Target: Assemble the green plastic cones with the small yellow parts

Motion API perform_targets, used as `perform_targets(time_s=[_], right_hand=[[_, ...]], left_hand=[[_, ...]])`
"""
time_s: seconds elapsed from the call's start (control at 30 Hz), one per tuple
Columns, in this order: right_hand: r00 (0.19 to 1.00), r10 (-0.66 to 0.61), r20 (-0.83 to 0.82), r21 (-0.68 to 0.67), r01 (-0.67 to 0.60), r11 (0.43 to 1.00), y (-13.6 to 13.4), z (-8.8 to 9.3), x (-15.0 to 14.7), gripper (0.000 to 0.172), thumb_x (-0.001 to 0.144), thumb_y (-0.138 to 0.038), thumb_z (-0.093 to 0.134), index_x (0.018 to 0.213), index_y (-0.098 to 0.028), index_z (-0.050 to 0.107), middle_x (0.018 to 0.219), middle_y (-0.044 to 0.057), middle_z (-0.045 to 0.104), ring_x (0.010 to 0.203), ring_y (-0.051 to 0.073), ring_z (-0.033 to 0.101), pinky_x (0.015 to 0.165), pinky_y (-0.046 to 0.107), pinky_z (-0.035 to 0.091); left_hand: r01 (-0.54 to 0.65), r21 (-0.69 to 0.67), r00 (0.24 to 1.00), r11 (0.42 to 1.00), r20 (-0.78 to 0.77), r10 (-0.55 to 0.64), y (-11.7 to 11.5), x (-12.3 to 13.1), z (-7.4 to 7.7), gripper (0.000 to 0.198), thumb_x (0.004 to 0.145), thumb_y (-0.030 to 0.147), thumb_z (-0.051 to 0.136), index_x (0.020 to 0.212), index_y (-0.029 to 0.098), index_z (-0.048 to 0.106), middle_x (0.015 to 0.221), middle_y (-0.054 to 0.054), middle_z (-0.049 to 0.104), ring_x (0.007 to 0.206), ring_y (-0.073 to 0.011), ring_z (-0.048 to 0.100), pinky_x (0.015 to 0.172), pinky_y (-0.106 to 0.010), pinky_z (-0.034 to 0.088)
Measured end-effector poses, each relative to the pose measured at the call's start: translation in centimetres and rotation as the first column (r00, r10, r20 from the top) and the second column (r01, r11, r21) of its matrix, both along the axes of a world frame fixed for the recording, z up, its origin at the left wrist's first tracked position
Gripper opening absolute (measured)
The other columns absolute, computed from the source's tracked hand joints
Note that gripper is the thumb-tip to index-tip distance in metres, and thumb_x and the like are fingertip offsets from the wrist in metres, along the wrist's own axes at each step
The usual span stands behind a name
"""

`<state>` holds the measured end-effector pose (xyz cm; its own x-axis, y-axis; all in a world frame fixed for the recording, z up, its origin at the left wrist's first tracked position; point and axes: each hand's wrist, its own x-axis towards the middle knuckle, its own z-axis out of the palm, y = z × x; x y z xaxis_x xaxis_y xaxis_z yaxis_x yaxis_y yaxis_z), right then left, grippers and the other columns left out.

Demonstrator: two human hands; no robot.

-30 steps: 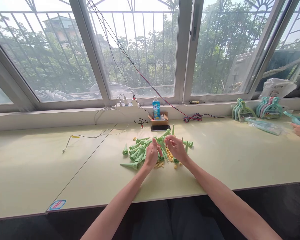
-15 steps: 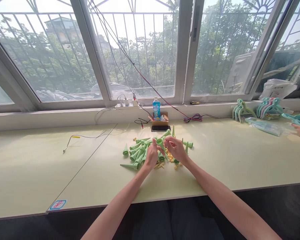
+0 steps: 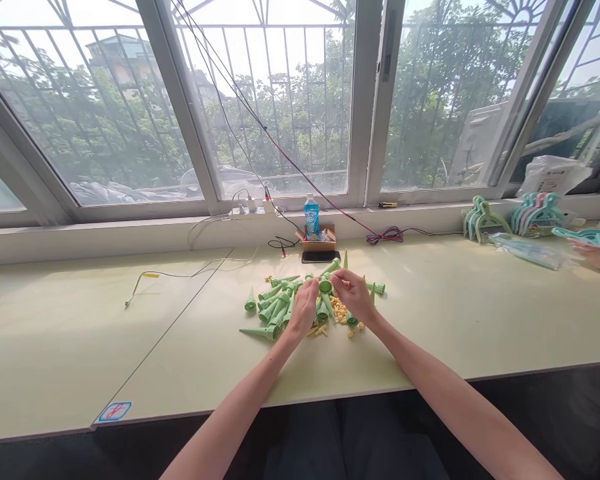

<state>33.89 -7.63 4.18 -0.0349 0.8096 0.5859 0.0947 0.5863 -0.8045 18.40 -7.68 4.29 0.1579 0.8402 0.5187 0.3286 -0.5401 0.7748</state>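
Between my hands, above a pile, is a green plastic spike point(image 3: 325, 286) with a wide round collar, its open end facing me. My left hand point(image 3: 305, 308) is closed at the left of this collar, thumb and fingers pinched together. On the other side my right hand point(image 3: 355, 297) pinches at the rim; whether a small part is between those fingertips cannot be made out. More green spikes point(image 3: 279, 308) lie heaped, mostly left of my hands. Small yellow plastic pieces point(image 3: 339, 308), some T-shaped, are scattered under and between my hands.
Behind the pile lie a black phone point(image 3: 321, 257) and a small cardboard box point(image 3: 320, 245) with a blue bottle point(image 3: 311, 217). Cables point(image 3: 387, 235) run along the sill. At right are small dustpan-like sets point(image 3: 485, 220), a bagged item point(image 3: 527, 252) and another person's hand point(image 3: 597, 255).
The spike between my hands has shifted slightly right and its collar faces me more. My left fingers have drawn into a pinch. The other person's hand has moved left with a blue item.
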Motion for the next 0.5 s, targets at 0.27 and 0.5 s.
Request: perform_targets(time_s=[0.27, 0.5], right_hand=[[0.999, -0.046, 0.009, -0.033, 0.046, 0.998, 0.19, -0.01, 0.06, 0.036, 0.089, -0.053, 0.054, 0.075, -0.02, 0.056, 0.06, -0.003, 0.045, 0.048, 0.01, 0.034, 0.044, 0.024, 0.03], [0.995, -0.071, 0.076, -0.008, 0.072, 0.997, 0.3, -0.1, 0.12, 0.036, 0.09, -0.049, 0.054, 0.07, -0.019, 0.054, 0.064, -0.001, 0.048, 0.052, 0.011, 0.039, 0.048, 0.025, 0.033]], left_hand=[[0.064, -0.012, 0.998, 0.998, -0.024, -0.064, -0.01, 0.03, 0.06, 0.038, 0.096, 0.045, 0.043, 0.112, 0.024, 0.069, 0.129, -0.01, 0.059, 0.119, -0.0259, 0.057, 0.093, -0.039, 0.052], [0.088, 0.054, 0.995, 0.995, -0.044, -0.086, -0.02, 0.15, -0.13, 0.039, 0.09, 0.037, 0.056, 0.127, 0.027, 0.059, 0.129, -0.009, 0.058, 0.116, -0.0244, 0.058, 0.092, -0.038, 0.053]])
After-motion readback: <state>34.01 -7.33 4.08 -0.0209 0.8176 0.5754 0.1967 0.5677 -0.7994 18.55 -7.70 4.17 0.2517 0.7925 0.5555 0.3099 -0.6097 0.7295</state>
